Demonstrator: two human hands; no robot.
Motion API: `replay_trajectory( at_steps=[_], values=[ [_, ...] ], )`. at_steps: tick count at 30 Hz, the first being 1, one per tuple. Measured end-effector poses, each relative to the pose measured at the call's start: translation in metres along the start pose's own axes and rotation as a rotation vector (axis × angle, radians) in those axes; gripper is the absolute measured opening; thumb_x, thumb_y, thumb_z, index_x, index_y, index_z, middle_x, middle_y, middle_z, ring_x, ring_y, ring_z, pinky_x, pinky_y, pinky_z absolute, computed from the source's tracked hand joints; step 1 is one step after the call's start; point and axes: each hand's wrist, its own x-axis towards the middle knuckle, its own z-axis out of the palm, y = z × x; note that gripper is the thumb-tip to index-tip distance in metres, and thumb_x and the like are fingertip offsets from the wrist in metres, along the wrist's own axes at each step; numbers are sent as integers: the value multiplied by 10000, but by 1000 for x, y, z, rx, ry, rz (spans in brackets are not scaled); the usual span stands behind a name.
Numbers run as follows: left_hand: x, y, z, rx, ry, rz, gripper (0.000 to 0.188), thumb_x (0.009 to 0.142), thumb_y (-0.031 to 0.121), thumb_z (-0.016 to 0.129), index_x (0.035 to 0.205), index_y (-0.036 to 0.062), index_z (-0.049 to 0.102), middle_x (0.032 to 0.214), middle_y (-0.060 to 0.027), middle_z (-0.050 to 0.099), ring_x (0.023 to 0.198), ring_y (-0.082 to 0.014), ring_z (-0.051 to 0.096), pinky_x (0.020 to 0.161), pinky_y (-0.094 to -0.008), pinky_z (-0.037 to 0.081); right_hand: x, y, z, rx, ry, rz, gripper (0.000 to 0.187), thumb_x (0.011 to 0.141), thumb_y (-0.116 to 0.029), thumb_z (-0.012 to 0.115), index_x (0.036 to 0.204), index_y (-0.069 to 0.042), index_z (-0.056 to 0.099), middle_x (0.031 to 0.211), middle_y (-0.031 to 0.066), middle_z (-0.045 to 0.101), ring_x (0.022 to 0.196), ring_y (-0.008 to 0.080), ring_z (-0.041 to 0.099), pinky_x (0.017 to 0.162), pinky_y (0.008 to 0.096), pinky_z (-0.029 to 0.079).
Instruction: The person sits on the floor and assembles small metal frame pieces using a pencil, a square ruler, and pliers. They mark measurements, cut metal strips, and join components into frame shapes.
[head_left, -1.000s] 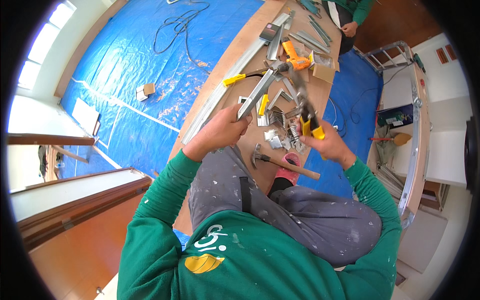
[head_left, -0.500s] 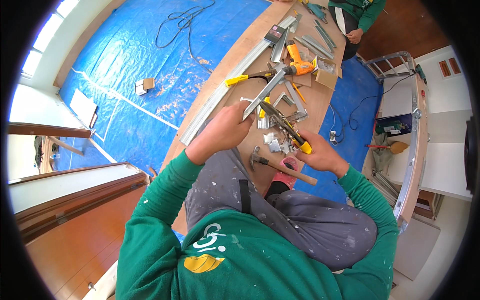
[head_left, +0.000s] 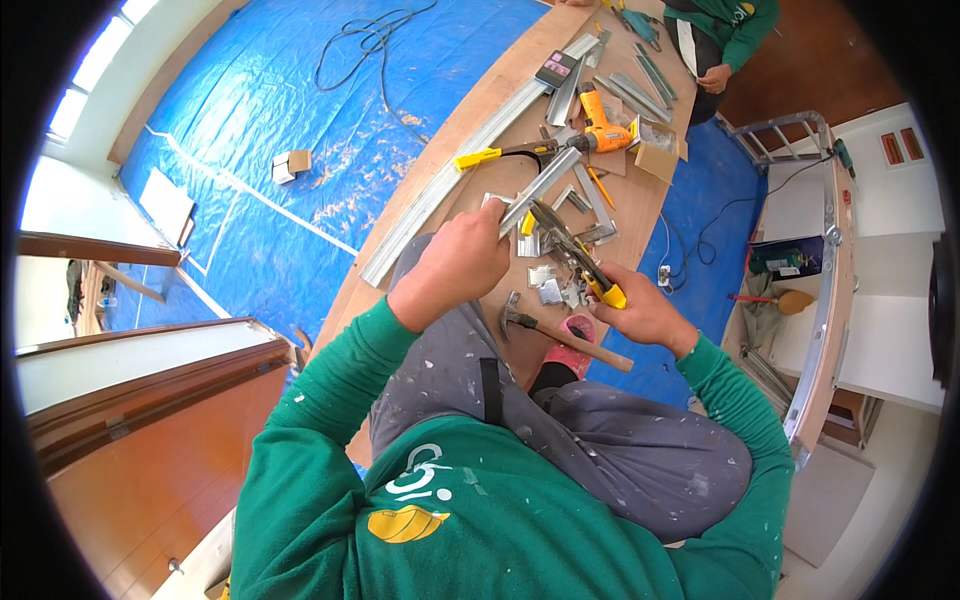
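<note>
Your left hand [head_left: 460, 257] has its grip closed on the near end of a metal strip [head_left: 543, 187], which is tilted above the board [head_left: 635, 195]. Your right hand [head_left: 645, 312] has its grip around the snips [head_left: 569, 243]. Their head is just beside the strip; I cannot tell if they touch. Beyond the strip lies the drill [head_left: 605, 132].

The metal strip [head_left: 541, 190] (silvery) disappears behind the left fingers [head_left: 490, 242].

Room under renovation (blue tarp [head_left: 240, 140], orange drill [head_left: 603, 128]).
</note>
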Motion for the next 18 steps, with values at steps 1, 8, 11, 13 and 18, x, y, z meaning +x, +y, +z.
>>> replay_trajectory(
  at_steps=[1, 8, 11, 13, 18],
  values=[
    [0, 0, 1, 15, 9, -2, 220, 965, 147, 583, 1111, -18, 570, 911, -326, 670, 914, -533, 644, 798, -598, 485, 0, 1, 0, -4, 3, 0, 313, 830, -166, 724, 1079, -26, 597, 912, 181, 663, 850, 367, 657, 787, 440, 525],
    [0, -4, 8, 68, 15, 1, 239, 935, 111, 561, 1119, -41, 560, 884, -340, 665, 894, -544, 645, 811, -615, 493, -1, 4, 2, -39, 13, 30, 357, 835, -179, 721, 1137, -23, 615, 913, 202, 684, 866, 401, 674, 795, 459, 534],
    [2, -3, 10, 42, -18, -6, 245, 930, 106, 555, 1121, -46, 560, 875, -344, 665, 886, -550, 647, 811, -624, 492, -2, 4, 2, -85, 30, 60, 309, 859, -181, 721, 1092, -19, 599, 886, 176, 673, 833, 359, 661, 779, 435, 522],
    [2, -7, 16, 42, -9, -9, 234, 923, 98, 553, 1105, -48, 560, 874, -345, 667, 882, -551, 650, 810, -628, 494, -3, 5, 3, -101, 38, 73, 290, 870, -184, 718, 1069, -15, 592, 871, 166, 664, 813, 341, 651, 767, 424, 516],
    [3, -8, 27, 52, 10, -26, 200, 904, 75, 548, 1052, -59, 558, 875, -351, 672, 878, -548, 658, 810, -632, 502, -5, 4, 5, -85, 43, 88, 310, 874, -193, 707, 1106, -13, 609, 881, 180, 664, 817, 355, 651, 771, 436, 518]
  ],
)
